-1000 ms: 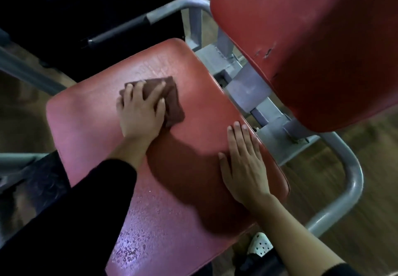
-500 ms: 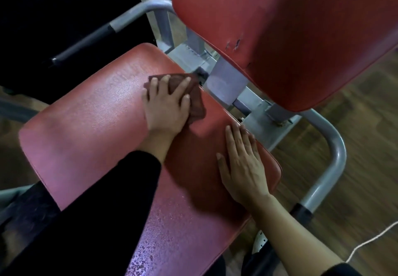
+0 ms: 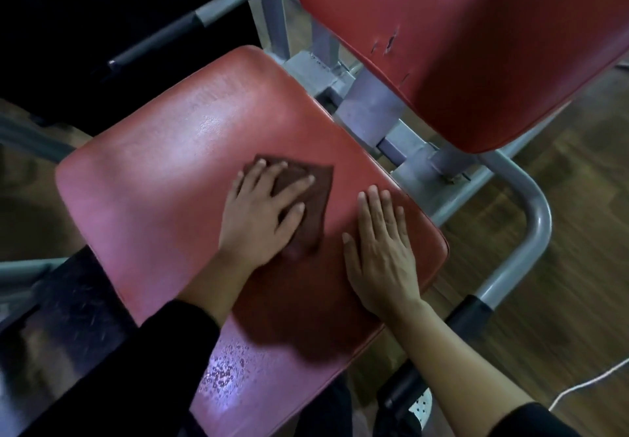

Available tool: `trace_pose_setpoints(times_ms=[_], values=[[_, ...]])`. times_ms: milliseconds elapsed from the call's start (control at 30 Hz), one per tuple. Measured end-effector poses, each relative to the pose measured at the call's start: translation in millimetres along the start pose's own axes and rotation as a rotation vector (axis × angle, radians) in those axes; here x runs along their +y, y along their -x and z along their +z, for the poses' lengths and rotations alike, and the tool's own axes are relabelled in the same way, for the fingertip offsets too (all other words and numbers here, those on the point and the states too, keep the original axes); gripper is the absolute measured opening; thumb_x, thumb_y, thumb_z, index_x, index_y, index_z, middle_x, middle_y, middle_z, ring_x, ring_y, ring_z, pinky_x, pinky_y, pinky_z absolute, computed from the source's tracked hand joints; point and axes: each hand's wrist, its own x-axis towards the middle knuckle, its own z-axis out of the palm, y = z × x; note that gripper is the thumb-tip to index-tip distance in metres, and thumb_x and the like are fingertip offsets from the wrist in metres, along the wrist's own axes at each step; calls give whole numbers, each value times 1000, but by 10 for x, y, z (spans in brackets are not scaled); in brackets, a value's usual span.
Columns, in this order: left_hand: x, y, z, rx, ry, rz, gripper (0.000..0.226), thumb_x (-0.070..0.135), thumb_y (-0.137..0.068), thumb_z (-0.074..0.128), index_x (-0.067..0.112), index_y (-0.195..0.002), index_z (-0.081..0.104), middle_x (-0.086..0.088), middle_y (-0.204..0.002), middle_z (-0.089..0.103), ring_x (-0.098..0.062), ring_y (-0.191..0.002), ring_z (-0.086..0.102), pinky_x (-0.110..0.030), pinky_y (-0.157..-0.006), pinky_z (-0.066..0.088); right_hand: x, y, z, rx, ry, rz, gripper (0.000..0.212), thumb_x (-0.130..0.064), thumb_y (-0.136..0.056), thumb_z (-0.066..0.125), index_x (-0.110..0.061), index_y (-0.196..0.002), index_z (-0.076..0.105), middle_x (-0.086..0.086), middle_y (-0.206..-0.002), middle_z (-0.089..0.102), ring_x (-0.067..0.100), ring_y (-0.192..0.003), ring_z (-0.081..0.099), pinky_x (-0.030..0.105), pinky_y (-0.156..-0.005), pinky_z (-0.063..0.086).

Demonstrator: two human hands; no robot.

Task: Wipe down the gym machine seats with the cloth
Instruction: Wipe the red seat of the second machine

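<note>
Left hand (image 3: 258, 218): lying flat with the fingers spread, palm pressing down on the cloth — not gripping it, only pinning it against the seat pad; a black sleeve (image 3: 143, 368) is covering the forearm.
Right hand (image 3: 381, 252): resting open and flat on the bare pad, fingers together and pointing toward the seat's far edge, holding nothing; it is sitting just beside the seat's right edge.
Cloth (image 3: 313, 205): a dark brown cloth, lying flat on the seat under the left hand's fingers, with its right part sticking out between the two hands; it is sitting right of the pad's middle, nearer the right edge than the left.
Seat (image 3: 163, 177): a red padded cushion, looking shiny toward its far left part, with droplets (image 3: 221, 372) beading near its near edge; the hands and arms are casting a dark shadow over its near right part.
Backrest (image 3: 476, 34): a red pad rising beyond the seat's far right corner, showing small tears in its cover.
Frame (image 3: 531, 218): grey metal tubing curving around the seat's right side, with a black grip section lower down — another grey bar with a black grip is running past the far left.
Floor (image 3: 561, 317): wood-patterned, with a thin white cord (image 3: 585, 385) lying on it at the right.
</note>
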Motion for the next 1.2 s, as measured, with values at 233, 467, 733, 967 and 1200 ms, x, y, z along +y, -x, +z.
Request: trace_pose_setpoints(times_ms=[233,467,733,967,1200], values=[[-396,656,-104,142,-52,-513,46,47,-88,38,38,-130,53,-9,-139,49,-38,-129,39,-54,-108,28,-291,137,108,-111,34,-164,62,-33,-92,33,-2,-146,27,16,-155,22,27,-145,12,44,-118,6],[-94,1713,-76,158,-48,-417,45,45,-90,37,35,-131,53,-11,-138,49,-37,-131,37,-51,-106,30,-289,167,140,-155,143,-241,65,-40,-95,19,-4,-149,18,14,-158,13,24,-146,1,43,-119,1],[-68,1482,-58,240,-44,-690,47,46,-88,37,38,-132,52,-14,-138,49,-39,-130,37,-53,-106,29,-282,216,117,-179,148,-283,68,-43,-93,11,-5,-149,12,13,-159,8,23,-146,-3,40,-119,-4],[105,2099,-4,224,-27,-686,43,45,-90,40,35,-130,54,-11,-138,50,-37,-129,38,-54,-103,34,-182,165,61,-205,124,-322,69,-42,-91,13,-5,-149,12,12,-159,7,23,-146,-3,38,-118,-5],[726,2133,126,192,-74,-519,44,48,-91,40,38,-132,52,-10,-139,50,-35,-133,37,-52,-107,29,-60,89,23,-241,160,-385,72,-47,-92,14,-5,-150,8,13,-159,3,25,-146,-4,38,-118,-7]])
